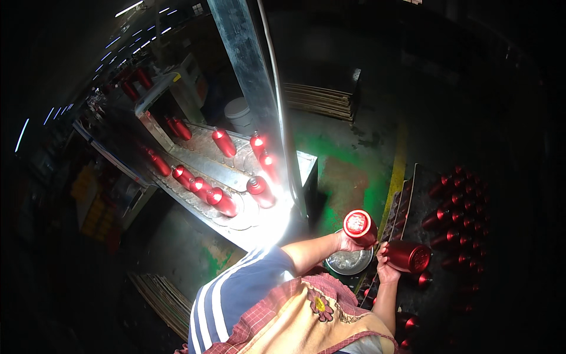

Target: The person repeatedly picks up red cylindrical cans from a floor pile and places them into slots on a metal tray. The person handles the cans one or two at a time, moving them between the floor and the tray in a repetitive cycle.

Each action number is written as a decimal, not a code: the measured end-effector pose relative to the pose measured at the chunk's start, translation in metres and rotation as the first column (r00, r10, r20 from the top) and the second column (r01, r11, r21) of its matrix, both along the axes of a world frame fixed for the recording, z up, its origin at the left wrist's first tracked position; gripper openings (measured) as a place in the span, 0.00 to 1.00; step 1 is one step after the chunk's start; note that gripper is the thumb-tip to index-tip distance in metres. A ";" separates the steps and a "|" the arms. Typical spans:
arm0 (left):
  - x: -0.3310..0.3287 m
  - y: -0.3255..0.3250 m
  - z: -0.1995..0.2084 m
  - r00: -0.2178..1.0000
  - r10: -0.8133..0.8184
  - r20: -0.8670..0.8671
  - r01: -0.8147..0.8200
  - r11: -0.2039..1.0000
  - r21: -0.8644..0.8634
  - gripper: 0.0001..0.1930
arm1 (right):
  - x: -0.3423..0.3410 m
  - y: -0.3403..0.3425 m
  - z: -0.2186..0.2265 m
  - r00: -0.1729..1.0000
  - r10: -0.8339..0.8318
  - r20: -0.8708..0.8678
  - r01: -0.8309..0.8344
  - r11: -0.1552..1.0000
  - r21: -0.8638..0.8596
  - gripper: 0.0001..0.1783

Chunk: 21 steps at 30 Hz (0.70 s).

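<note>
My left hand (346, 241) is wrapped round a glossy red metal bottle (368, 235), whose round base faces up toward me. Close beside it, my right hand (387, 266) grips a second red bottle (402, 256), tipped sideways with its base pointing right. The necks of both bottles are hidden. Below my left hand lies a round silvery lid or basin (349, 262), partly covered by the hand and bottle. Several more red bottles (453, 218) stand in rows on a dark surface to the right.
On the left, a metal conveyor (221, 171) carries several upright red bottles (223, 203) along a curved track. A steel post (250, 65) rises beside it under a bright glare. Behind are a white bucket (238, 114) and a stack of flat boards (318, 101). More boards (162, 301) lie lower left.
</note>
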State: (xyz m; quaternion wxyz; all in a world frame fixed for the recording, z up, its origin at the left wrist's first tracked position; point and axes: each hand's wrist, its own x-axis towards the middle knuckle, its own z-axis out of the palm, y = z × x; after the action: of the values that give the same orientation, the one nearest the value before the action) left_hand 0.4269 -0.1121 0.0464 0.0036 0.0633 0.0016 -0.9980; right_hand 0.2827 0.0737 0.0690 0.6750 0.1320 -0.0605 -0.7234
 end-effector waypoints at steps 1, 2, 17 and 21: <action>-0.001 0.000 -0.005 0.999 0.000 -0.032 0.000 1.000 -0.012 0.23 | 0.004 0.001 0.001 1.000 -0.018 -0.022 0.017 1.000 -0.017 0.29; -0.002 -0.002 -0.009 0.999 0.040 -0.024 -0.042 0.997 -0.061 0.23 | 0.008 0.001 0.003 0.997 -0.040 -0.060 0.040 0.999 0.009 0.29; 0.159 0.017 -0.019 0.830 -0.322 -0.455 0.405 0.909 0.095 0.33 | 0.147 0.091 -0.040 0.979 -0.192 -0.072 0.188 0.980 -0.062 0.23; 0.247 0.037 -0.026 0.909 -0.271 -0.318 0.270 0.962 -0.050 0.30 | 0.197 0.126 -0.057 0.956 -0.235 -0.174 0.223 0.971 -0.085 0.28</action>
State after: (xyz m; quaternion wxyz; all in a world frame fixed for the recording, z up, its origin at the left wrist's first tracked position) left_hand 0.6740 -0.0750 0.0208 -0.1348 -0.1005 -0.0093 -0.9857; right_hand 0.4795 0.1995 0.0121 0.5931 0.0352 -0.0364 -0.8036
